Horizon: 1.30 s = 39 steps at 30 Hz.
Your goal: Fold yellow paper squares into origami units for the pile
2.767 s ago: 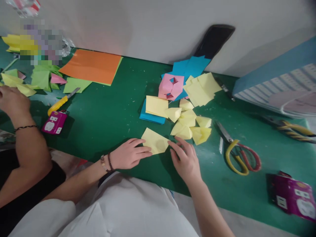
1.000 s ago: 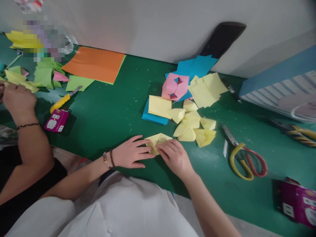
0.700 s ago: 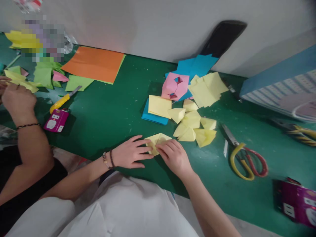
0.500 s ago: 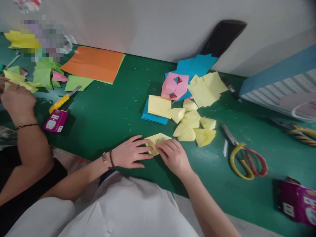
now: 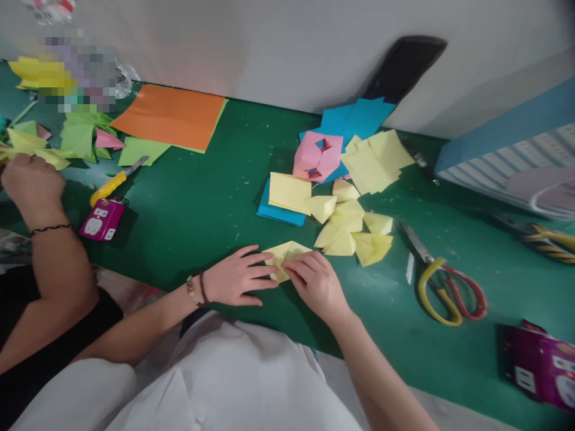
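Observation:
A pale yellow folded paper (image 5: 288, 248) lies flat on the green table before me. My left hand (image 5: 240, 277) rests with spread fingers, its fingertips on the paper's left part. My right hand (image 5: 317, 281) is closed, thumb and fingers pinched at the right part of the same paper and covering some of it. Just beyond are several folded yellow paper pieces (image 5: 342, 218). A stack of yellow paper (image 5: 290, 191) on blue paper (image 5: 281, 215) sits left of them, and a pink folded paper model (image 5: 318, 155) stands behind.
Scissors (image 5: 442, 281) with yellow and red handles lie to the right, pliers (image 5: 545, 234) farther off. Purple boxes (image 5: 102, 219) stand at both sides. A yellow utility knife (image 5: 110, 187) has its blade out. A co-worker's hand (image 5: 33, 182) is at left. Orange sheets (image 5: 173, 117) lie near the wall.
My hands and the paper under them stay in place. At the far left, the co-worker's hand has shifted slightly.

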Motion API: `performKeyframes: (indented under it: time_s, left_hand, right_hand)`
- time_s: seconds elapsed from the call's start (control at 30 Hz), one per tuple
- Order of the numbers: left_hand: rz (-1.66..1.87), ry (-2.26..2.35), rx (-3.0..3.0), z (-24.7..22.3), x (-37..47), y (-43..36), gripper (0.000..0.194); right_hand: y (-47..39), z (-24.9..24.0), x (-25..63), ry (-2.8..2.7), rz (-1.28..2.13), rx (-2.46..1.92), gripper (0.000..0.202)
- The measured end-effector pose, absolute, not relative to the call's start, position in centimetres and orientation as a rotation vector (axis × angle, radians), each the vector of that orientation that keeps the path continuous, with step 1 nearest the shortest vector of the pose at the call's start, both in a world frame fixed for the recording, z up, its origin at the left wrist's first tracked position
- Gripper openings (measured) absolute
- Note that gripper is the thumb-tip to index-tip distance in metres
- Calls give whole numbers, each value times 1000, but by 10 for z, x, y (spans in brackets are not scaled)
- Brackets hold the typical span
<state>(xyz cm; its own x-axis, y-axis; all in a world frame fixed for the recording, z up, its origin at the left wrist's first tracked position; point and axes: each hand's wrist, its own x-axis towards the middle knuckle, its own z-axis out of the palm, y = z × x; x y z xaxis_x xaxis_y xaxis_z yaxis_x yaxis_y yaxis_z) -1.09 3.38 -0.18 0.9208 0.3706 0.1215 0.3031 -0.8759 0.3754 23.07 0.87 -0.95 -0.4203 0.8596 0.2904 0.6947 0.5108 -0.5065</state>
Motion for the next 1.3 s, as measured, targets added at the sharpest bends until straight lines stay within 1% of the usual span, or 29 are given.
performKeyframes:
  time_s: [0.5,0.67,0.73,0.83,0.97,1.1,1.3]
  left_hand:
    - [204,485,2737,2,-9,34,43]
    - [195,515,2718,3,-7,33,43]
    - [199,519,2716,3,-7,32,43]
    - [214,527,2718,3,-7,31,45]
    - [209,541,2709,4,-7,31,45]
    - [198,541,2696,4,-7,31,44]
    - [175,551,2692,6,-6,30,44]
  right_hand:
    - [10,-12,230,-2208,436,-1280,15]
    - [6,1,232,-2122,417,-1304,12]
    - [-3,11,233,-2021,482,-1396,12]
    - [-24,22,231,-1907,786,-1521,11]
    - [-49,24,224,-1877,1099,-1515,8]
    - [-56,19,219,-1842,1178,-1528,6]
    - [-56,16,218,-1837,1123,-1585,6]
